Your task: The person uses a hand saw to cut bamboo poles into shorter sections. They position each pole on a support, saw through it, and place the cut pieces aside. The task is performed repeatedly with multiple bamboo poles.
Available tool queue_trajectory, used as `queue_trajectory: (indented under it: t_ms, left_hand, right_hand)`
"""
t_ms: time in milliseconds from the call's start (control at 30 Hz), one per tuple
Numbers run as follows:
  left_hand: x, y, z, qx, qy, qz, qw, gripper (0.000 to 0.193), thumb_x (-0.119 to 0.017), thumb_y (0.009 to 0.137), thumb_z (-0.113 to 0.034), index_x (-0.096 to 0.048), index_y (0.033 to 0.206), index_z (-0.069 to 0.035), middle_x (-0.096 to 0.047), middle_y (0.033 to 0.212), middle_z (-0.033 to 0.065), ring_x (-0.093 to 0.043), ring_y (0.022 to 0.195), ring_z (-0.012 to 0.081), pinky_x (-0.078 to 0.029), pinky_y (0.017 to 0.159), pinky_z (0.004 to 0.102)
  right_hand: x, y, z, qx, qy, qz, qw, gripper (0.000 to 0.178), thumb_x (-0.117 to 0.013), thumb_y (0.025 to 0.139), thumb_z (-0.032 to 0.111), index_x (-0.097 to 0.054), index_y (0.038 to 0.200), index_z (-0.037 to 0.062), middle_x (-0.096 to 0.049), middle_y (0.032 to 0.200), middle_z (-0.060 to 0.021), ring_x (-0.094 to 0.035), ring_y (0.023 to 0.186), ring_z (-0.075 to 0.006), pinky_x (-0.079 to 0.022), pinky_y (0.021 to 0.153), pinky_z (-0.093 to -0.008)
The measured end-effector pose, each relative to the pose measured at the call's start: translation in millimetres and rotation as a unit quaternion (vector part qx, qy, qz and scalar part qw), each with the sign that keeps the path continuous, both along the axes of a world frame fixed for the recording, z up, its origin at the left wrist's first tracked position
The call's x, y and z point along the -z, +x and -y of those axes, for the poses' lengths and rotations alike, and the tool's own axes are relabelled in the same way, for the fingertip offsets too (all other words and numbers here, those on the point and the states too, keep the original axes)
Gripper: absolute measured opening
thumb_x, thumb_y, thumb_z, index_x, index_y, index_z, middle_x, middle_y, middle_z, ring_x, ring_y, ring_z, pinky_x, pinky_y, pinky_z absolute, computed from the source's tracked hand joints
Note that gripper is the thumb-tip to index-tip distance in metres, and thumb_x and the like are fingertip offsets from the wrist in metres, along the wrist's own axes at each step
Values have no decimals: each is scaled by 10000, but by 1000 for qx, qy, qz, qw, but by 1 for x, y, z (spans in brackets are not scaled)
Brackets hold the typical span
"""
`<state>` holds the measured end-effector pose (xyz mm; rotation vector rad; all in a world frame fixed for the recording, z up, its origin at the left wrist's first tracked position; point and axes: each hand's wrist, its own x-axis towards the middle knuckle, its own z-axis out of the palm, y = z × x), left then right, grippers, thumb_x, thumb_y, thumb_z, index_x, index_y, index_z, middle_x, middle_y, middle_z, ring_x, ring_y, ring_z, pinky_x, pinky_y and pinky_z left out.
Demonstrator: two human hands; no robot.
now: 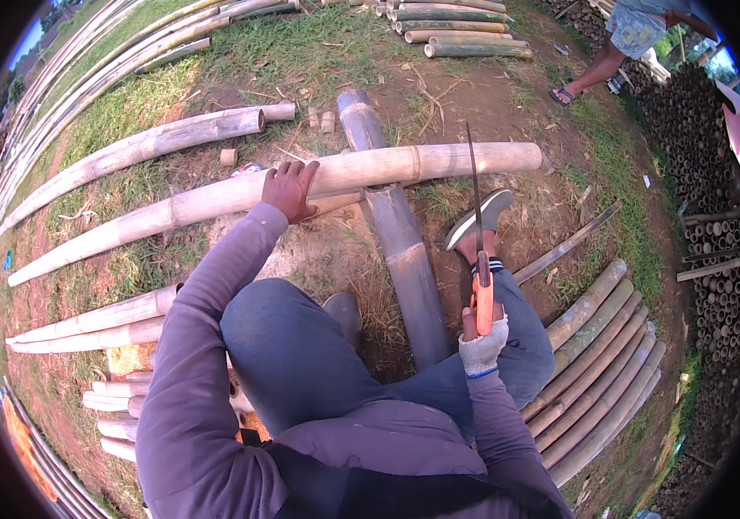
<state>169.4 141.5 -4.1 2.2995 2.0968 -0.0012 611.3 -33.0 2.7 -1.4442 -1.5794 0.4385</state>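
A long pale bamboo pole [353, 171] lies crosswise in front of me, resting on a thicker grey bamboo log [405, 259] that runs away from me. My left hand [290, 189] lies over the pole left of the log, fingers spread across its top. In a partly gloved grip, my right hand [482, 336] holds the orange handle of a handsaw [477, 216]. The saw's narrow blade points away from me and crosses the pole near its right end. Whether the teeth touch the bamboo I cannot tell.
Bamboo poles [599, 363] lie stacked at my right, with more poles [128, 406] at my left. Another pole [154, 143] lies beyond the held one. Short cut pieces [229, 156] sit on the ground. A person [608, 60] stands far right near large stacks of cut bamboo [716, 303].
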Motion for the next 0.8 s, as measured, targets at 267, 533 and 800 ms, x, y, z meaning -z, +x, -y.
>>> queue_trajectory:
  t_ms: [267,533,800]
  left_hand:
    - [37,2,-62,-5,-70,13,997,1072,-932,680,-436,-398,1581,-208,-628,1371,166,-628,1277,410,-489,1093,576]
    - [30,-7,-56,12,-20,27,999,1033,-939,682,-385,-415,1564,-267,-640,1345,153,-628,1278,396,-496,1067,562]
    - [35,-78,-10,-49,-39,-19,998,1079,-961,667,-339,-390,1579,-266,-609,1459,129,-616,1341,348,-469,1133,557]
  right_hand:
    - [12,-14,-24,13,-64,3,998,212,-766,860,71,-617,997,5,-602,820,-157,-603,723,-385,-473,686,-456]
    - [0,-32,-44,-26,-71,-2,997,254,-757,864,64,-658,1085,-12,-657,882,-171,-648,772,-384,-500,726,-441]
    - [2,-21,-34,-30,-60,-22,998,225,-748,866,87,-664,1051,-10,-624,874,-157,-621,761,-360,-497,722,-442]
